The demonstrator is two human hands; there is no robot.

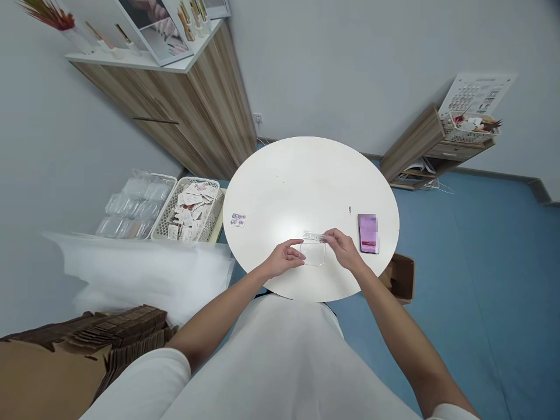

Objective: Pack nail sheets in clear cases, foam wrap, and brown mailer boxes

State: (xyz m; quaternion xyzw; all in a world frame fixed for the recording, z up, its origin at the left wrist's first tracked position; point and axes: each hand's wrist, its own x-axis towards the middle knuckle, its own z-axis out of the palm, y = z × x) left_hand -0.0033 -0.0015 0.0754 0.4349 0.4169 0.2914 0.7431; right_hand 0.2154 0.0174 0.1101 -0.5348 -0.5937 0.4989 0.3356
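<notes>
A small clear plastic bag (313, 253) lies near the front of the round white table (306, 181). My left hand (285, 258) pinches its left edge. Fingers of my right hand (343, 247) grip the bag's top right corner at the sealing strip. Both hands hold it just above the tabletop. A small card of round studs (238, 219) lies at the table's left edge, apart from my hands. A phone with a purple screen (368, 233) lies flat just right of my right hand.
Left of the table stand a white basket of small cards (191, 210) and a tray of clear bags (135, 204). Folded cardboard (83, 344) is stacked at lower left. A wooden cabinet (184, 111) stands behind; a low shelf (420, 151) sits far right.
</notes>
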